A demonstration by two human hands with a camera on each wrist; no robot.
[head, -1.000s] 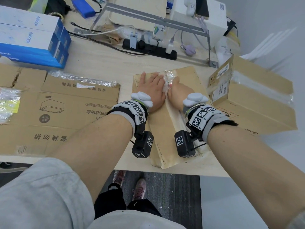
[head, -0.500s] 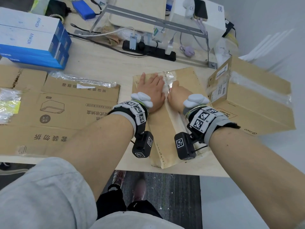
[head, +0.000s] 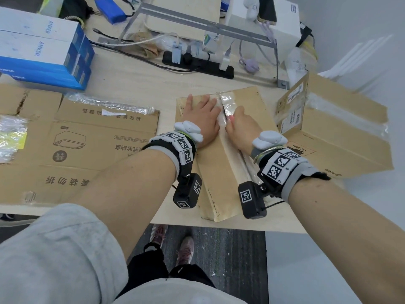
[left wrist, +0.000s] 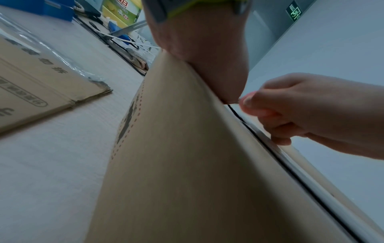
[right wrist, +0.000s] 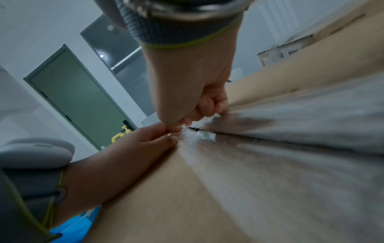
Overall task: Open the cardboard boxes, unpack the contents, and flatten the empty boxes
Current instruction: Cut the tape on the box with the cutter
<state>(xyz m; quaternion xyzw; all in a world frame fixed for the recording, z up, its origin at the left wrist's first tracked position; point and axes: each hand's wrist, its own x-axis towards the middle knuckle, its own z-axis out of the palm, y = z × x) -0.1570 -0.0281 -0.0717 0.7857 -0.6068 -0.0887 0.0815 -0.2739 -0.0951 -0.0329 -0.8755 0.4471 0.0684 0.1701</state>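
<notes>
A long brown cardboard box lies across the table's front edge, its centre seam covered by clear tape. My left hand lies flat on the box's left flap, fingers straight, pressing it down. My right hand sits just right of the seam with fingers curled, pinching the loosened tape where the seam has split open. From the left wrist, the right hand shows with thumb and forefinger pressed together at the seam. From the right wrist, the left hand lies flat beside the tear.
A second taped cardboard box stands to the right. Flattened cardboard with loose plastic wrap covers the table's left. Blue and white boxes stack at the back left; a power strip and cables run behind.
My right hand has drawn back a little toward me along the seam, pulling the tape, and the split in the seam is longer. The left hand stays pressed flat.
</notes>
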